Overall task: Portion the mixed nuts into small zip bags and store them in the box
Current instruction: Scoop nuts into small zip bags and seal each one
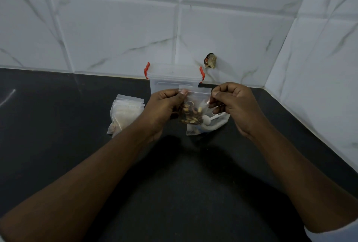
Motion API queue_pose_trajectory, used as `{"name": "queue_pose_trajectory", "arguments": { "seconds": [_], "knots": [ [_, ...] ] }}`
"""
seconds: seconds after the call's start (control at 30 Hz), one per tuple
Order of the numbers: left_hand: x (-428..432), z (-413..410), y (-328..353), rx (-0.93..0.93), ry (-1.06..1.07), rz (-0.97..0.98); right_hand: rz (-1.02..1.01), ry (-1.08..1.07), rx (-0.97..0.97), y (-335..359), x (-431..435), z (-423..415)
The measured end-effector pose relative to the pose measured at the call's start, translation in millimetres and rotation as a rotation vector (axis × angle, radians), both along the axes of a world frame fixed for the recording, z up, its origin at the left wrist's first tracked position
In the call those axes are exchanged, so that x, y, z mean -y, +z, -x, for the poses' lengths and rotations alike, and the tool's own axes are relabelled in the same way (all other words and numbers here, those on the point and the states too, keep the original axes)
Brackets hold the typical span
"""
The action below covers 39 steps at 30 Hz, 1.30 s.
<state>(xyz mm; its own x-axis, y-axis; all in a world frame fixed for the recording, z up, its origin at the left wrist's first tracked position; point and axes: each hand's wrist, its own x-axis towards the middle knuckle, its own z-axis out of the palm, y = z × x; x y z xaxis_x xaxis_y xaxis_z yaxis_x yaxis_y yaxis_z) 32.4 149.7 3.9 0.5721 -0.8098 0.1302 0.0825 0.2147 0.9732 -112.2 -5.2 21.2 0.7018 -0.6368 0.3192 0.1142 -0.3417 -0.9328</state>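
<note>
A small clear zip bag (193, 106) partly filled with mixed nuts hangs upright above the black counter. My left hand (164, 106) pinches its top left corner with thumb on the zip strip. My right hand (232, 102) pinches the top right edge. Behind the bag stands a clear plastic box (172, 79) with a lid and red clips, against the wall. Below the bag lies a larger clear bag of nuts (217, 123) with a white spoon (207, 120) in it. A stack of empty zip bags (126, 112) lies to the left.
The black counter (174, 164) meets white marble-look tiled walls at the back and right, forming a corner. A small dark crumpled object (210, 60) sticks to the back wall right of the box.
</note>
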Motion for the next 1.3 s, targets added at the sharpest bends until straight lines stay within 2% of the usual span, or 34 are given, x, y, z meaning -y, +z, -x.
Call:
{"name": "queue_pose_trajectory", "arguments": {
  "seconds": [0.23,0.47,0.63,0.87,1.1,1.3],
  "knots": [
    [-0.2,2.2,0.9,0.021,-0.001,-0.013,-0.001,0.084,-0.018,0.4,-4.3,-0.6],
    [-0.2,2.6,1.6,0.031,-0.011,-0.023,0.140,0.028,-0.049,-0.3,-6.4,-0.6],
    [1.6,2.1,-0.4,0.046,-0.010,-0.002,0.167,0.030,-0.030,-0.6,-7.1,-1.2],
    [1.6,1.9,-3.6,0.074,0.054,0.033,0.106,0.104,-0.018,-0.2,-7.6,-1.2],
    [1.7,4.3,-2.3,0.098,0.023,0.028,0.230,0.051,-0.006,-5.3,-9.7,-4.4],
    [2.4,6.5,-2.2,0.139,0.020,0.042,0.258,0.071,-0.013,-5.5,-9.8,-4.1]
  ]
}}
